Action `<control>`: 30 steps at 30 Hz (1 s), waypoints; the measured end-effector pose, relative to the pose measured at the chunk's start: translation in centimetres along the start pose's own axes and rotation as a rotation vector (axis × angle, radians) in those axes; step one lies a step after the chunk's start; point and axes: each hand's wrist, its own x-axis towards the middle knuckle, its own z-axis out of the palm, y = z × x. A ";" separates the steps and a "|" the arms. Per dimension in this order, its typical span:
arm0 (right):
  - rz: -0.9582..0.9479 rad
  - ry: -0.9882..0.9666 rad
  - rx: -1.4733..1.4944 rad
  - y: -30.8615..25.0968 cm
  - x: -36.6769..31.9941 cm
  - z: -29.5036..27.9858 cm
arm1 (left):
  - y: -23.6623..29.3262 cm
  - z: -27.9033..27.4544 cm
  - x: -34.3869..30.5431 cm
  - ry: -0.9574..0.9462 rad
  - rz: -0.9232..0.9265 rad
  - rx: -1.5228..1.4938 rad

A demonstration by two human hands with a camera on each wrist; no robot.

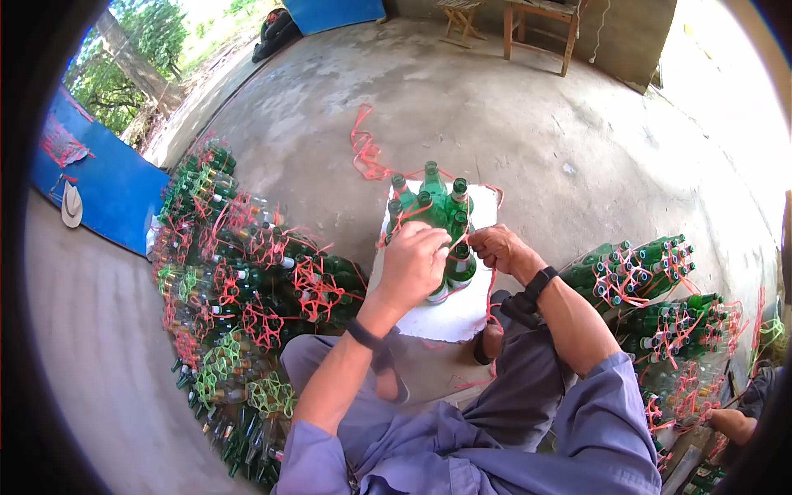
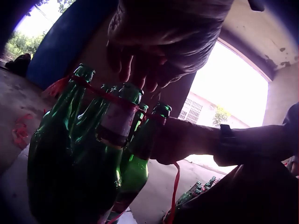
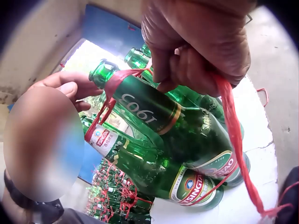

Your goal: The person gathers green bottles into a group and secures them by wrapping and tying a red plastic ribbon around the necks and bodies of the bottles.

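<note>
Several green beer bottles (image 1: 459,266) stand upright in a tight cluster on a white board (image 1: 412,318). Red plastic twine (image 3: 125,74) runs round their necks. My right hand (image 1: 505,247) grips this twine beside the near necks; in the right wrist view a length of it hangs from the curled fingers. My left hand (image 1: 417,257) is over the left side of the cluster, its fingers loosely bent. From the left wrist view, its fingertips (image 2: 125,73) hang close above a bottle mouth (image 2: 131,91), with nothing seen between them.
Twine-tied bottles (image 1: 247,280) are heaped on the left, and more bundles (image 1: 639,268) lie on the right. Loose red twine (image 1: 363,148) trails on the concrete floor (image 1: 289,115) ahead. At the far wall stands a wooden table (image 1: 540,10). Another person's hand (image 1: 733,425) shows at lower right.
</note>
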 end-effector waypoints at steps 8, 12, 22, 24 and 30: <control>0.224 -0.129 0.097 1.0 3.3 -0.5 | -1.1 1.7 1.7 -0.143 0.047 0.194; 0.194 -0.147 0.056 1.0 3.6 -0.8 | -2.8 2.3 1.5 -0.283 -0.052 0.113; 0.190 -0.128 -0.130 -1.1 1.7 0.0 | -2.8 2.9 1.2 -0.317 -0.069 0.188; 0.194 -0.127 -0.153 -0.4 2.5 -0.3 | -2.8 3.0 1.3 -0.316 -0.077 0.173; 0.119 -0.031 -0.164 -0.4 1.6 1.3 | -3.9 3.5 2.3 -0.245 -0.058 0.086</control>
